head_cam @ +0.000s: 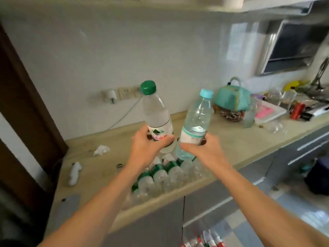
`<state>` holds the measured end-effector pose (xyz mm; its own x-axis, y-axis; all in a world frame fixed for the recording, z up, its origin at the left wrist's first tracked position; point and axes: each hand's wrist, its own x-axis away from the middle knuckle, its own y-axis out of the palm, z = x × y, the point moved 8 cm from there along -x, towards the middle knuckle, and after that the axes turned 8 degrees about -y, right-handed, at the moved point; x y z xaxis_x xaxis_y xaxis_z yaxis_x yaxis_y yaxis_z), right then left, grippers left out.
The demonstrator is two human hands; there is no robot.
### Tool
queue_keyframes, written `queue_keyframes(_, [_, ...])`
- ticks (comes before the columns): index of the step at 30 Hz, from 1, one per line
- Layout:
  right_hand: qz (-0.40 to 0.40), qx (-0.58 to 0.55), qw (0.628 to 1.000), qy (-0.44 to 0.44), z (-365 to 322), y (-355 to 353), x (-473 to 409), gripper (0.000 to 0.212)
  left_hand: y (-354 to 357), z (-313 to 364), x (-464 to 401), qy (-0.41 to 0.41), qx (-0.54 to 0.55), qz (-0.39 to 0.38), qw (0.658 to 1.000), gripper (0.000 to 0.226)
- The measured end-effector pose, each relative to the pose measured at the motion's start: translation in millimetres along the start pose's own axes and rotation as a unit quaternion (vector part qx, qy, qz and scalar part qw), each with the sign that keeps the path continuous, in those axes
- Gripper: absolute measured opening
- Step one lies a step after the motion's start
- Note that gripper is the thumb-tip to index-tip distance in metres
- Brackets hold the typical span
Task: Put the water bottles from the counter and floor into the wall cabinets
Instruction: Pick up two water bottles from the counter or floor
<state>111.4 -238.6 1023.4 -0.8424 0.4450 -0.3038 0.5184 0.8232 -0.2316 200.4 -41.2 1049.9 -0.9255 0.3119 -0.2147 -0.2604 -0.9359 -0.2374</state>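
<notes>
Holding one bottle each: left hand (151, 141) fingers wrap the green-cap bottle (156, 111), right hand (204, 147) the blue-cap bottle (195, 122), both over the table (99, 168). Low grips, so either could tip lifting toward the cabinets.

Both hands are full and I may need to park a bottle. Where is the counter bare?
Bare beige counter lies behind the lying clear bottles, between the crumpled white tissue and the teal handbag. Right of the handbag it is crowded with glassware and clutter.
</notes>
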Motion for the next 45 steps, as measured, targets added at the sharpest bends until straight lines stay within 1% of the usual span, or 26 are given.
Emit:
queue_keyframes(2, [0.013,-0.008,0.999,-0.035,-61,21,-19,0.034,-46,50,-16,0.044,-0.006,0.012,0.999,0.040])
queue_keyframes(4, [0.023,-0.017,0.997,-0.066,-117,39,-36,0.039,-89,92,-28,0.078,-0.005,0.033,0.996,0.037])
queue_keyframes(6, [0.016,-0.031,0.995,-0.094,-168,57,-52,0.042,-128,127,-39,0.102,-0.001,0.068,0.992,0.034])
queue_keyframes(8, [0.013,-0.037,0.993,-0.113,-211,73,-72,0.046,-163,154,-51,0.114,-0.002,0.101,0.988,0.040])
queue_keyframes(11, [0.013,-0.045,0.988,-0.146,-266,90,-109,0.047,-204,187,-73,0.125,0.003,0.137,0.983,0.052])
queue_keyframes(15, [-0.002,-0.079,0.977,-0.199,-329,111,-165,0.033,-248,229,-107,0.158,-0.011,0.186,0.970,0.047])
queue_keyframes(19, [-0.029,-0.089,0.963,-0.253,-373,127,-220,0.030,-279,270,-147,0.180,-0.053,0.231,0.955,0.045])
queue_keyframes(21, [-0.047,-0.094,0.956,-0.273,-387,135,-251,0.029,-289,290,-169,0.179,-0.081,0.255,0.947,0.046])
queue_keyframes(23, [-0.048,-0.087,0.954,-0.284,-398,140,-284,0.030,-297,307,-195,0.171,-0.111,0.275,0.940,0.047])
queue_keyframes(26, [-0.056,-0.084,0.956,-0.274,-409,152,-332,0.033,-305,322,-235,0.155,-0.148,0.294,0.931,0.039])
queue_keyframes(28, [-0.059,-0.082,0.957,-0.273,-411,158,-358,0.035,-308,326,-262,0.134,-0.168,0.299,0.930,0.043])
queue_keyframes(29, [-0.063,-0.079,0.957,-0.272,-411,162,-369,0.036,-309,326,-274,0.120,-0.175,0.301,0.930,0.044])
queue_keyframes(31, [-0.080,-0.071,0.958,-0.266,-408,170,-386,0.037,-313,321,-296,0.083,-0.188,0.300,0.932,0.037])
queue_keyframes(33, [-0.093,-0.061,0.959,-0.262,-400,176,-402,0.039,-314,313,-315,0.053,-0.193,0.295,0.934,0.038])
queue_keyframes(36, [-0.113,-0.049,0.956,-0.265,-393,185,-420,0.043,-318,300,-335,0.046,-0.187,0.301,0.934,0.040])
queue_keyframes(39, [-0.130,-0.033,0.955,-0.264,-390,195,-437,0.047,-321,294,-348,0.048,-0.197,0.311,0.928,0.052])
queue_keyframes(41, [-0.138,-0.026,0.954,-0.265,-388,203,-447,0.044,-322,291,-357,0.045,-0.202,0.307,0.929,0.055])
queue_keyframes(45, [-0.160,-0.012,0.952,-0.262,-387,218,-459,0.037,-321,288,-371,0.037,-0.210,0.298,0.930,0.053])
